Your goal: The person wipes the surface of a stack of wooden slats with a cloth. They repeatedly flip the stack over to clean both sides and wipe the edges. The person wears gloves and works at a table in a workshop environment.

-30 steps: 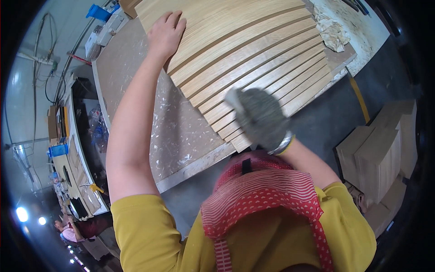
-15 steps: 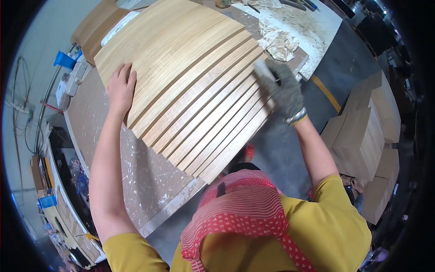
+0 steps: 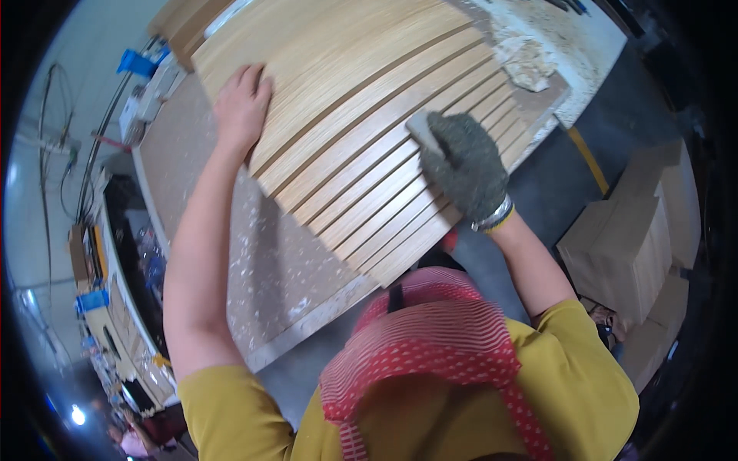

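1. Nearest: gloved R. hand (image 3: 465,165) gripped a pale block (image 3: 423,132) over the wood boards (image 3: 357,142), having shifted in from their R. end; apparently mid-rub.
2. Boards reached the table's (image 3: 257,261) front edge, floor (image 3: 553,184) just past; speckled tabletop extended L.
3. Bare L. hand (image 3: 242,111) lay on boards' L. edge; thumb hold unclear.
4. Far: crumpled rag (image 3: 524,61) beyond; cartons (image 3: 615,242) stood R.

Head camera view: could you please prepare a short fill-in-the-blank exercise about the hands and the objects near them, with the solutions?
1. The gloved hand, which holds a pale pad, is the person's ____ one.
2. The bare left hand rests on boards made of ____.
3. The plastic container at the upper left is ____ in colour.

Missing words: right; wood; blue
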`<state>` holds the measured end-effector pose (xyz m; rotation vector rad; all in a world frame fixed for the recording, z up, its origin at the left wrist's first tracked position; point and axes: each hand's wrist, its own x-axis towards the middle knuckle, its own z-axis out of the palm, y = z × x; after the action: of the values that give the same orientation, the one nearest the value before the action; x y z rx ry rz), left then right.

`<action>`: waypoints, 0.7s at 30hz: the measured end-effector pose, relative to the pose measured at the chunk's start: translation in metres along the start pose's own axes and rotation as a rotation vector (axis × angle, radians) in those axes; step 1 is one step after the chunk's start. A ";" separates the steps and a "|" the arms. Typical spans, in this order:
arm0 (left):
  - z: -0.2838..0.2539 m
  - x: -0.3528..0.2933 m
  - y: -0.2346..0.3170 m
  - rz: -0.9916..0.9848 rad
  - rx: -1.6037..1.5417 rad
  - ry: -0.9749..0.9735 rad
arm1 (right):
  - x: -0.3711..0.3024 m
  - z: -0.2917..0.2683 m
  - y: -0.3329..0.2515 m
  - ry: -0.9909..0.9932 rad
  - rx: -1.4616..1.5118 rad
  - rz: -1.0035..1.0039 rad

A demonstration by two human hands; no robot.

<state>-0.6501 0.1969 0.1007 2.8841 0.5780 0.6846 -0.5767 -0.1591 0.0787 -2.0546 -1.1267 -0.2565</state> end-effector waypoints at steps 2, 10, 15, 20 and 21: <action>0.001 -0.002 -0.001 -0.015 0.005 0.018 | -0.013 0.027 -0.044 -0.015 0.059 -0.160; 0.006 0.004 0.009 -0.042 -0.021 0.013 | -0.038 0.065 -0.124 -0.258 0.232 -0.321; 0.000 -0.004 -0.004 -0.083 -0.015 -0.016 | 0.001 -0.021 -0.033 -0.123 0.208 -0.067; -0.003 -0.003 0.012 -0.070 -0.001 -0.032 | 0.027 -0.079 0.104 0.251 0.031 0.252; -0.003 0.000 0.015 -0.069 0.002 -0.042 | 0.032 -0.081 0.124 0.237 -0.069 0.225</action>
<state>-0.6470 0.1830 0.1065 2.8574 0.6692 0.6128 -0.4455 -0.2359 0.0849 -2.1255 -0.7460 -0.4192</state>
